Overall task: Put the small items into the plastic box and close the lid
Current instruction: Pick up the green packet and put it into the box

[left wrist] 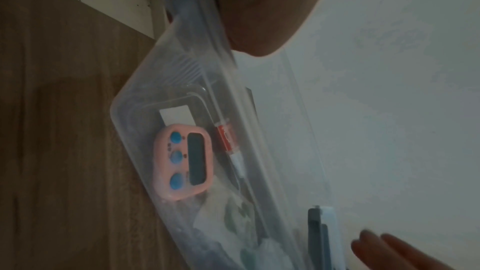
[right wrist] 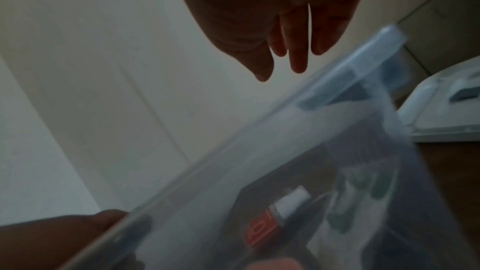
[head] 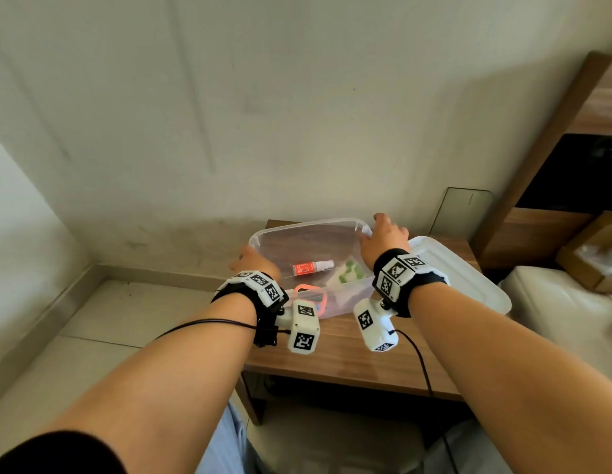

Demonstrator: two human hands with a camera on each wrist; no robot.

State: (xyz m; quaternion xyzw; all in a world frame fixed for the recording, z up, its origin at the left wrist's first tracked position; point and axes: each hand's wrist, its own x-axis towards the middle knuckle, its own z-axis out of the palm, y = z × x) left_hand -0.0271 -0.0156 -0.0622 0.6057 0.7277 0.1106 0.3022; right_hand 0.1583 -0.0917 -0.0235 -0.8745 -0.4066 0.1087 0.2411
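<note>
Wooden bedside table (head: pixel 349 357) against pale wall, clear plastic box (head: pixel 345 299) holding pink timer (left wrist: pixel 183 161) and red spray bottle (head: pixel 311 267), left hand (head: pixel 255 263) gripping its left rim, right hand (head: pixel 383 239) spread flat-fingered above right rim, white lid (head: pixel 468 275) lying alongside.

No print is legible; the red label on the spray bottle (head: pixel 311 267) blurs.

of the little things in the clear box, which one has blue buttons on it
The pink timer, lying face up near the front wall of the plastic box. It has three round blue buttons beside a dark screen; the red-labelled spray bottle and the green-and-white packet have none.
</note>
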